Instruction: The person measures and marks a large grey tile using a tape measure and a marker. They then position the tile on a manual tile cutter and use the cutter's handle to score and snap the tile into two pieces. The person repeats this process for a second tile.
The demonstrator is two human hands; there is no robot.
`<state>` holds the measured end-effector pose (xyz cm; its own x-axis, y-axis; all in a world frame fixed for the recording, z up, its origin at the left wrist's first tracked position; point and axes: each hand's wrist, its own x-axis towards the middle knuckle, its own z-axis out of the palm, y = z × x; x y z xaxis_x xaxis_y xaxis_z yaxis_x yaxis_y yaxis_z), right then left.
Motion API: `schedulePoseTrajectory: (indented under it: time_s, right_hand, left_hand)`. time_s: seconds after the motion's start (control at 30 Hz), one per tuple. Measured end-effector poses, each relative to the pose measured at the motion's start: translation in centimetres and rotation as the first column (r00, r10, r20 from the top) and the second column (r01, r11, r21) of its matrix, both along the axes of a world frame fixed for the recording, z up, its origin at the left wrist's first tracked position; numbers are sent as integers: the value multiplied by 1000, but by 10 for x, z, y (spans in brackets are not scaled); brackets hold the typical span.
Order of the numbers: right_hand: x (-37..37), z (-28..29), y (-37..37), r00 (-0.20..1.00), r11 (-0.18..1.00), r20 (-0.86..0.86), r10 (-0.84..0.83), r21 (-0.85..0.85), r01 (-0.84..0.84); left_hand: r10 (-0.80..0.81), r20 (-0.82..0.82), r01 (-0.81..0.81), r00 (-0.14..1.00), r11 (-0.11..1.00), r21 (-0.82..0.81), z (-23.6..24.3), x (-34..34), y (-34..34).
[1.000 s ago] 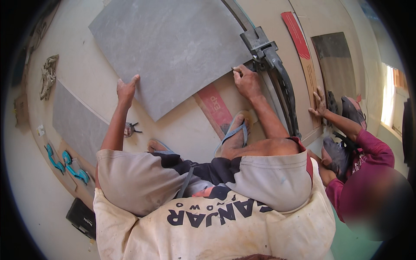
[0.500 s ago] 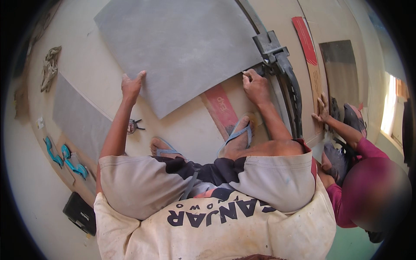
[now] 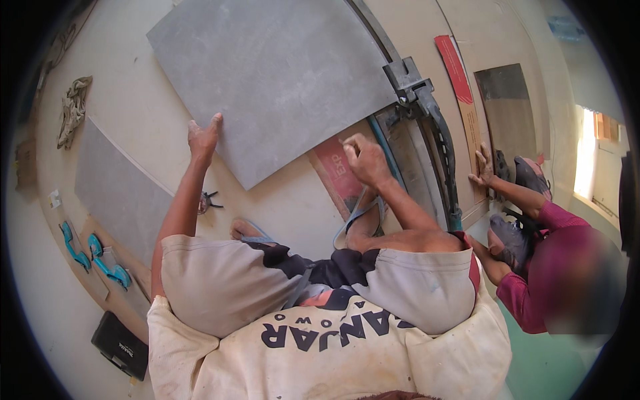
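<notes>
A large grey tile lies at an angle, its right side under the rail of a manual tile cutter. At the tile's lower left edge is my left hand, closed on the edge with the thumb on top. My right hand is closed, its fingers curled, just off the tile's near edge and left of the cutter's base. Whether those fingers hold anything small is hidden. Beneath that hand, a red printed cardboard strip runs partly under the tile.
A co-worker crouches at the right, a hand on the floor near a cut tile piece. Another grey tile lies at left, near turquoise suction lifters, a black case and a crumpled cloth. My sandalled feet are close below the tile.
My right hand has moved left and toward me, away from the cutter, and a bluish bar of its base now shows. My left hand stays at the tile's edge. The view has shifted slightly.
</notes>
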<state>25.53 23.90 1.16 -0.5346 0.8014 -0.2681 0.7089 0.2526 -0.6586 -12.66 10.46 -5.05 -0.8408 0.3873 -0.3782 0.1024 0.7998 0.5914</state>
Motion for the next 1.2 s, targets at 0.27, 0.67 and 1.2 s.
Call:
schedulePoseTrajectory:
  time_s: [0.27,0.67,1.2]
  right_hand:
    - [-5,1,-50,951,970,195,240,-13,-242]
    - [-13,113,67,916,954,-312,-253,76,290]
    - [-35,-10,303,997,860,-42,-61,-510,31]
  left_hand:
    - [132,48,-138,990,979,150,2,7,13]
    - [37,198,-57,979,994,94,23,5,13]
    - [245,587,-200,772,970,-140,29,-30,35]
